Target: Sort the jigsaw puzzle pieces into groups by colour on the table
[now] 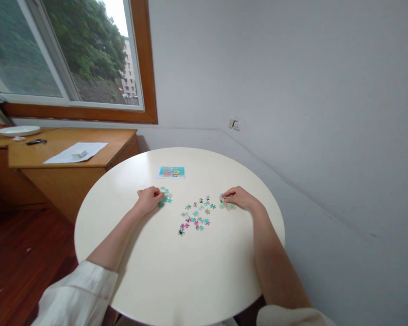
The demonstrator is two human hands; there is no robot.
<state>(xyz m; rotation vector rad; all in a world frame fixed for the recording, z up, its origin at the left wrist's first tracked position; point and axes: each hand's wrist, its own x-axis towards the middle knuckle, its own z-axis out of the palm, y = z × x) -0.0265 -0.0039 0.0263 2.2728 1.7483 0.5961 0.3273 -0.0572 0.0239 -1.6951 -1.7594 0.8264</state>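
My left hand (pixel 149 199) is closed, its fingertips pinched at the edge of a small cluster of teal puzzle pieces (pixel 166 195) on the left. Across the table, my right hand (pixel 240 198) reaches in from the right. Its thumb and fingers come together on a puzzle piece in another cluster of teal and beige puzzle pieces (pixel 230 207). Both hands partly cover the clusters they touch. Between them lie scattered loose puzzle pieces (pixel 196 213) in teal, pink, yellow and dark colours. Behind these rests a flat picture card (pixel 172 172) with colourful cartoon figures.
Everything lies on a round white table (pixel 163 271). At the back left stands a wooden desk (pixel 122 140) with a paper sheet (pixel 64 155), a white plate (pixel 18 131) and a dark object (pixel 36 141). A wall (pixel 292 113) borders the table's right side.
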